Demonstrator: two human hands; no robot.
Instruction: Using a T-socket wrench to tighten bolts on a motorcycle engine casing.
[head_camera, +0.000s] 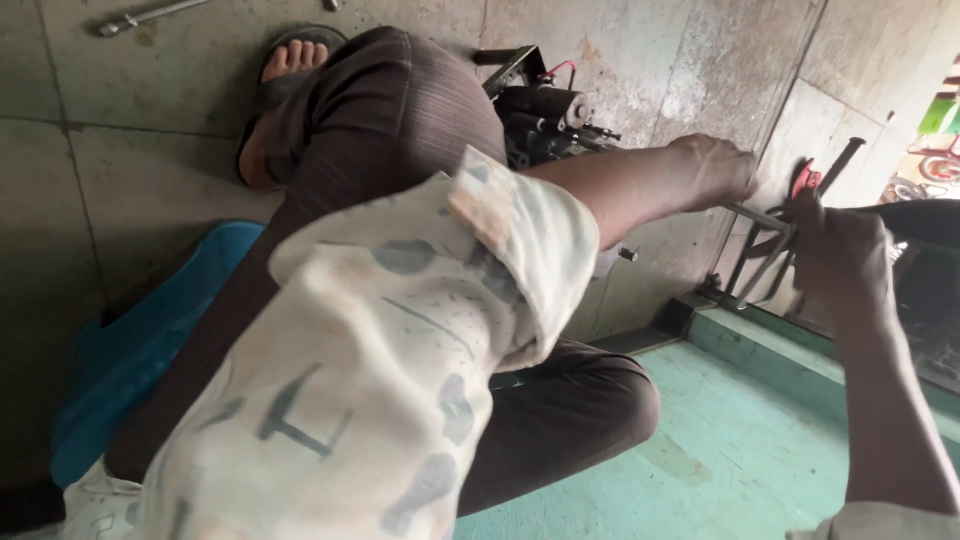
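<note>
Tiled floor (150, 170), metal rod (765, 220) level, crosswise.

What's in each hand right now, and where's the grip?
Right hand is closed around a red-handled tool at its handle. Left hand rests on a metal rod; whether it holds it cannot be told.

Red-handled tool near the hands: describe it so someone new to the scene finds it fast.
Start at the dark metal frame on the right, above the green floor. The left hand rests at its top; the right hand grips it lower. The red-handled tool sits between them, the only red there.
</note>
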